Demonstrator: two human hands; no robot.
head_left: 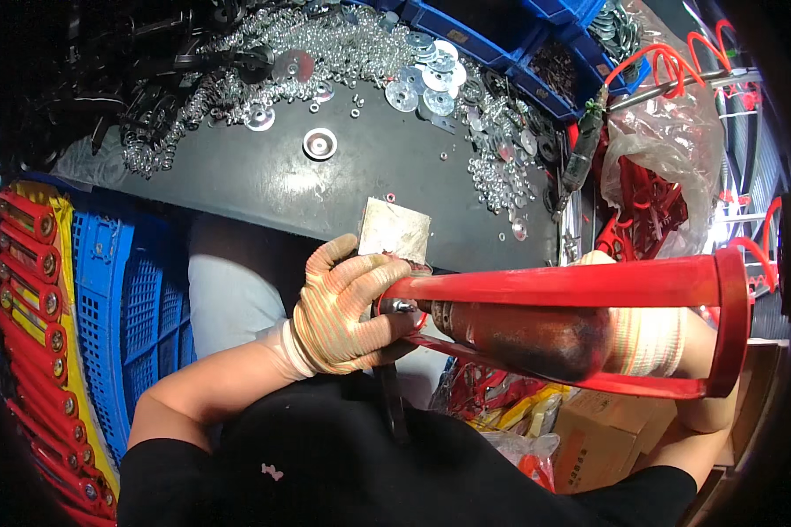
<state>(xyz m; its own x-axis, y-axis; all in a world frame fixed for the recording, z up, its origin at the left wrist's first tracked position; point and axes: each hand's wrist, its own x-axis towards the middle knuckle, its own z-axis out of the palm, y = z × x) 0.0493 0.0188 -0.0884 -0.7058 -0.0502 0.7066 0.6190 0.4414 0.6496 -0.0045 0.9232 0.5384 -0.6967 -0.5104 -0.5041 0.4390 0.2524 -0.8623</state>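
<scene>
A red caulking gun frame (545,283), with long side bars and a ring at its right end, lies sideways in front of me. My left hand (347,307), in a striped knit glove, is closed round its left end, beside a small metal fitting (402,306). Between the bars sits a worn brown-and-dark cylindrical piece (536,338), its narrow end toward the left hand. My right hand (646,338), also gloved, is behind the frame at that piece's rounded end. Its fingers are mostly hidden. A dark bar (390,400) hangs below my left hand.
Springs (281,44), washers (439,77) and nuts (492,180) cover the dark bench's (237,176) far side. A pale plate (395,230) sits at its near edge. Blue bins (466,39) and an air tool (584,149) stand right. Red frames (39,307) and a blue crate (105,290) fill the left.
</scene>
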